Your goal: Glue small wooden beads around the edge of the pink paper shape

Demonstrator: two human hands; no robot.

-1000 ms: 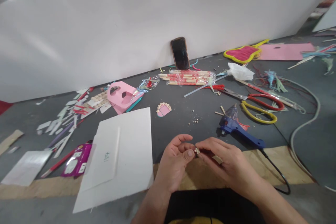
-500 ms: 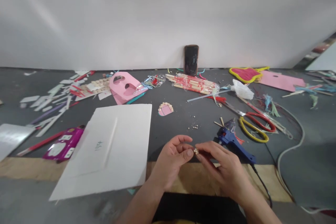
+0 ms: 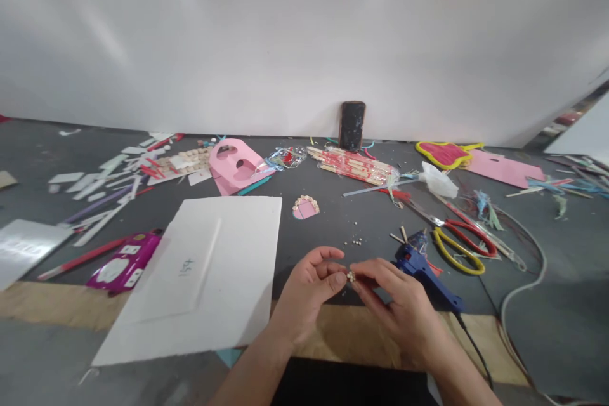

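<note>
Just above the table's near edge, my right hand point(image 3: 392, 295) pinches a tiny cluster of pale, bead-like pieces point(image 3: 351, 276) between thumb and fingertips. Facing it from the left is my left hand point(image 3: 314, 288), thumb pressed toward its curled fingers right beside the cluster; whether it grips anything is too small to tell. Loose pale bits point(image 3: 356, 242) lie on the dark table beyond my fingers. Further off is a small pink rounded piece point(image 3: 307, 208) with similar pale clusters along its curved edge. A blue glue gun point(image 3: 425, 273) rests close to my right hand.
Left of my hands lies a white foam board point(image 3: 228, 266), beside a purple packet point(image 3: 130, 263). Red-and-yellow-handled scissors point(image 3: 459, 247) and a grey cable point(image 3: 528, 266) are at right. Wrapped sticks point(image 3: 352, 165) and an upright phone point(image 3: 352, 125) stand near the white partition point(image 3: 266, 57).
The camera view has tilted up, showing the partition's top edge. My hands stay together around the cluster, with only a slight shift.
</note>
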